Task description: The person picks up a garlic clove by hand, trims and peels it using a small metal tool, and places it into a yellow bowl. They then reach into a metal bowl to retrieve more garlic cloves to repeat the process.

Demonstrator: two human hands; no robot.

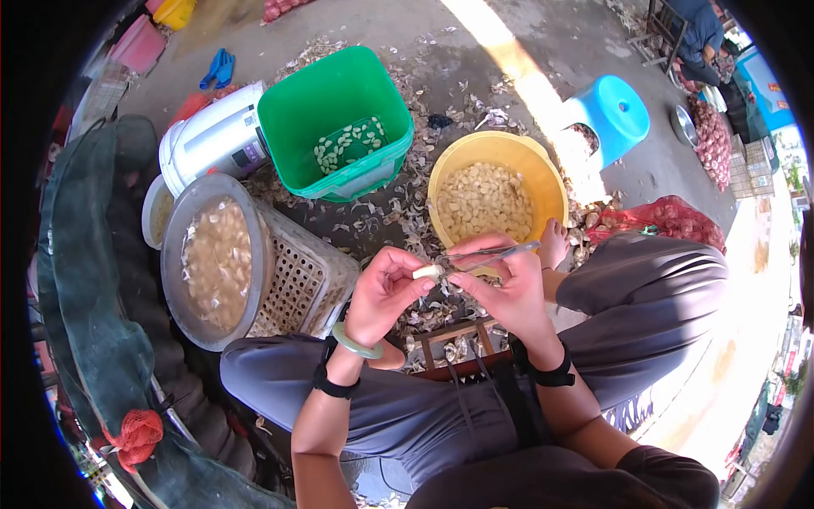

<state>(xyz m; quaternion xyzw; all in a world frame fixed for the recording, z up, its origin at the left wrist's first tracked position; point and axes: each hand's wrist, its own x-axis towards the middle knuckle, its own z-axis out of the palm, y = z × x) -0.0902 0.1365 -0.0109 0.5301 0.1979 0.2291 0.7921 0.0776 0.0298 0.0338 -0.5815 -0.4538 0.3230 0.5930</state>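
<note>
In the head view, the left hand (386, 293) pinches a garlic clove (426, 272) above the lap, fingertips closed on it. The right hand (507, 288), just beside it, grips a thin metal tool (500, 252) with its tip at the clove. Beyond the hands, a yellow bowl (496, 146) holds peeled cloves, and a green bucket (322, 85) stands further left.

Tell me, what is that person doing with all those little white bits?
A person sits low, peeling garlic. The left hand pinches a garlic clove, and the right hand holds a thin metal tool right by it. In front sit a yellow bowl full of peeled cloves, a green bucket with only a few, and a metal basin on a crate. Papery skins litter the ground.
</note>
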